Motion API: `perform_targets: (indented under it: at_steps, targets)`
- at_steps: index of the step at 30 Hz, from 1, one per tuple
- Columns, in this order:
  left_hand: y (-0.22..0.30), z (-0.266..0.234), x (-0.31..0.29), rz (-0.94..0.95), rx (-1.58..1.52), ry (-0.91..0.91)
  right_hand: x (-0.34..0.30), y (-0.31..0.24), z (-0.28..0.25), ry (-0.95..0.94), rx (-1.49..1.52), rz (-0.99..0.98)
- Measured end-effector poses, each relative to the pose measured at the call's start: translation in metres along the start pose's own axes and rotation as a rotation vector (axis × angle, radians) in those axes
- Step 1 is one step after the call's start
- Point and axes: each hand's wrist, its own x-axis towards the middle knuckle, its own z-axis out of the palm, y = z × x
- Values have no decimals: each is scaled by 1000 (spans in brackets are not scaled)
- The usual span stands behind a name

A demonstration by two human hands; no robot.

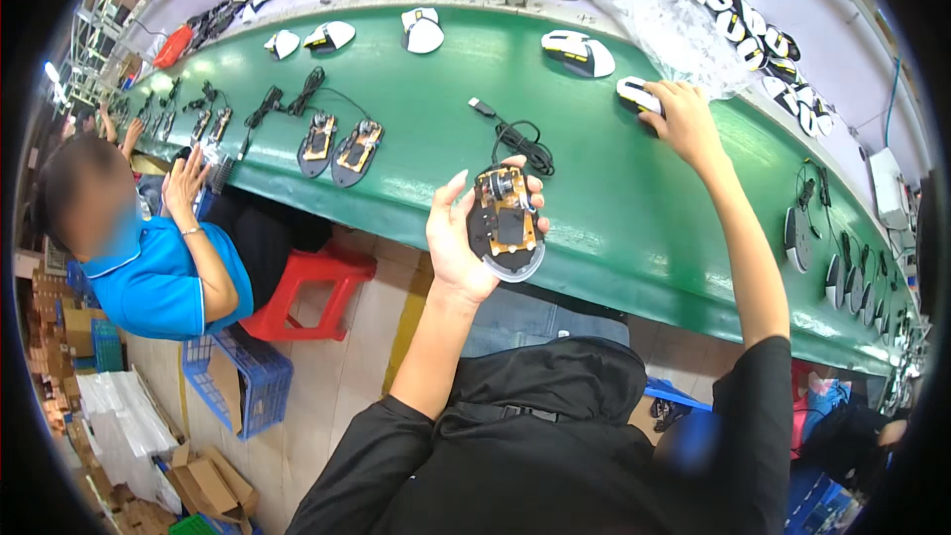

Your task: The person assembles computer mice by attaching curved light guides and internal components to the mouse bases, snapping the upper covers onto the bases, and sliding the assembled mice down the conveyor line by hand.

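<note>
In my left hand (459, 248) lies an opened computer mouse base (507, 218), its orange circuit board facing up. My fingers curl round its sides. From its far end a black cable (525, 147) runs onto the green work surface, coiled, with a plug (482, 107) at its tip. Farther off to the right, my right hand (684, 119) is closed on a white and black mouse top shell (639, 96) resting on the surface; the fingers hide part of it. Just left of that hand sits another white and black shell (579, 53).
Two more mouse bases with boards (358, 152) lie to the left on the green work surface (416, 178). Many shells and a clear plastic bag (674, 20) fill the back ledge. A co-worker in blue (163, 272) works at the left, near a red stool (312, 292). Corded mouse parts (798, 238) lie right.
</note>
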Motion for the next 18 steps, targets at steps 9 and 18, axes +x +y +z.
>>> perform_targets:
  at_steps: [9, 18]
  targets:
    - [-8, -5, 17, -50, 34, 35, -33, -37, 11, 170, 275, 189]
    - [-12, 7, 25, 83, 257, 219, -58, -158, -50, 346, 726, 188]
